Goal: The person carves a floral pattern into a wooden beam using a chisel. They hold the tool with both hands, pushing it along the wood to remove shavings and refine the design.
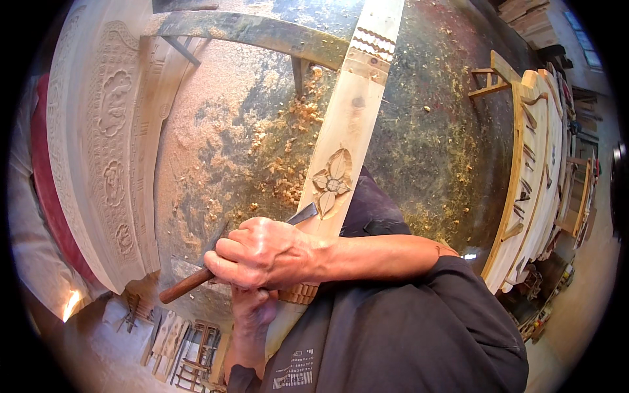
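A long pale board (357,108) runs up and away from my lap, with a four-petalled flower (333,185) carved into its near half. My right hand (259,252) wraps round a wood carving chisel, whose brown handle (187,286) sticks out to the left. Its metal blade (303,213) reaches the board beside the flower's lowest petal. Directly below the right hand is my left hand (252,308), its fingers curled and mostly hidden, so what they grip does not show. Scalloped carving (299,293) shows on the board beside it.
A dark bench beam (255,33) crosses behind the board. Wood shavings (288,164) litter the floor. A tall carved panel (121,144) stands on the left. To the right, a bench (524,190) carries several chisels. More tools (190,354) lie at lower left.
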Available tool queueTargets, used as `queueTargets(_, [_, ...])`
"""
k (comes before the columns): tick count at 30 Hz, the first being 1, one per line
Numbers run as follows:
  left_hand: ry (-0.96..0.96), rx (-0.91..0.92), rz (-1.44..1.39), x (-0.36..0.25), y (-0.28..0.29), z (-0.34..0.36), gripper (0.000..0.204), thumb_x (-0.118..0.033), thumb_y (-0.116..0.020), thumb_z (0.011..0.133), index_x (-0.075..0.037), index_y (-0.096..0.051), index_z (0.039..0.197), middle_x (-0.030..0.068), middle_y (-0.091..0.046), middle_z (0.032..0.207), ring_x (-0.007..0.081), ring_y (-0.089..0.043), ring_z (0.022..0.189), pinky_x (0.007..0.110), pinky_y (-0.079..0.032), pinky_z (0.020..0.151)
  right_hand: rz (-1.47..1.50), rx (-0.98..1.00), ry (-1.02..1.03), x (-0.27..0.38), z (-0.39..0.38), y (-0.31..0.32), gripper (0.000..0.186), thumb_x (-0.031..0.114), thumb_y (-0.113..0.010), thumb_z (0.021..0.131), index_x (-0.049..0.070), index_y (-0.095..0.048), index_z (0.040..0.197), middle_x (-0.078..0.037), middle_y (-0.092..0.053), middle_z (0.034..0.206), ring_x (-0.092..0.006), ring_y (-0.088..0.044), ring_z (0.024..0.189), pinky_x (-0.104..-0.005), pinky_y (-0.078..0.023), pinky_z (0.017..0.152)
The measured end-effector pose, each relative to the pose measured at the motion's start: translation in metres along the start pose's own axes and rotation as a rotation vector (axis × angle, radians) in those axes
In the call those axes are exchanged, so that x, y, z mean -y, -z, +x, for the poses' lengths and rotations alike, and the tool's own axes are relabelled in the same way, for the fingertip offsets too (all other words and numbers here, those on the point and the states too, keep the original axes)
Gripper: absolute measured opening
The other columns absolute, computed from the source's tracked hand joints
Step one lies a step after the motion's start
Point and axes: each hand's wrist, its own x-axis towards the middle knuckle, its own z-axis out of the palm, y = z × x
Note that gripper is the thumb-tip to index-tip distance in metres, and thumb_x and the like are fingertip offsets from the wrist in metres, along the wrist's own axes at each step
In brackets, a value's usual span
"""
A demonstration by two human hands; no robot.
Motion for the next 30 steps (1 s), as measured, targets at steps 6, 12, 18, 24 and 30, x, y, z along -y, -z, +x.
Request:
queueTargets(6, [-0.019,-0.017,0.058,-0.002,-0.009,0.006,0.093,-0.027,-0.088,0.069,-0.019,-0.048,0.153,-0.0018,-0.052,0.151,0.0245,-0.044,0.148,0.046,-0.036,0.124,0.008,0.032,0.005,-0.005,0.001,0.003,0.026,0.019,-0.069,0.079,0.001,-0.061,0.096,-0.001,-0.047,0.071,-0.0156,-0.058,0.06,-0.0329,-0.048,0.049])
queueTargets(12, [-0.042,0.062,0.0,0.002,0.0,0.006,0.094,-0.028,-0.087,0.068,-0.016,-0.048,0.153,-0.0005,-0.052,0.152,0.0245,-0.041,0.15,0.047,-0.03,0.127,-0.072,-0.016,0.05,0.001,0.005,-0.002,0.029,0.022,-0.067,0.078,0.0,-0.062,0.096,0.0,-0.046,0.07,-0.0142,-0.058,0.06,-0.0311,-0.048,0.05])
queueTargets(18, [-0.048,0.026,-0.006,0.006,0.006,0.002,0.099,-0.035,-0.091,0.068,-0.017,-0.046,0.154,-0.001,-0.049,0.153,0.0241,-0.039,0.15,0.048,-0.03,0.126,-0.022,-0.049,0.02,0.002,0.005,-0.002,0.027,0.02,-0.068,0.078,0.0,-0.062,0.096,0.0,-0.045,0.07,-0.0141,-0.057,0.057,-0.0311,-0.047,0.048])
queueTargets(24, [-0.093,0.024,0.068,0.007,0.003,0.002,0.104,-0.054,-0.094,0.069,-0.016,-0.048,0.155,-0.0014,-0.049,0.154,0.0241,-0.039,0.15,0.05,-0.03,0.126,-0.003,-0.021,-0.022,0.004,0.005,0.001,0.026,0.024,-0.065,0.08,0.002,-0.061,0.094,-0.004,-0.053,0.073,-0.0195,-0.065,0.064,-0.0355,-0.053,0.055])
queueTargets(30, [-0.101,0.033,0.01,0.007,0.001,0.003,0.107,-0.038,-0.097,0.069,-0.022,-0.037,0.156,-0.0048,-0.045,0.153,0.0216,-0.039,0.15,0.046,-0.033,0.125,0.005,-0.125,-0.006,0.001,0.008,-0.004,0.026,0.018,-0.071,0.08,0.0,-0.062,0.096,0.0,-0.042,0.069,-0.0142,-0.055,0.056,-0.0316,-0.047,0.047])
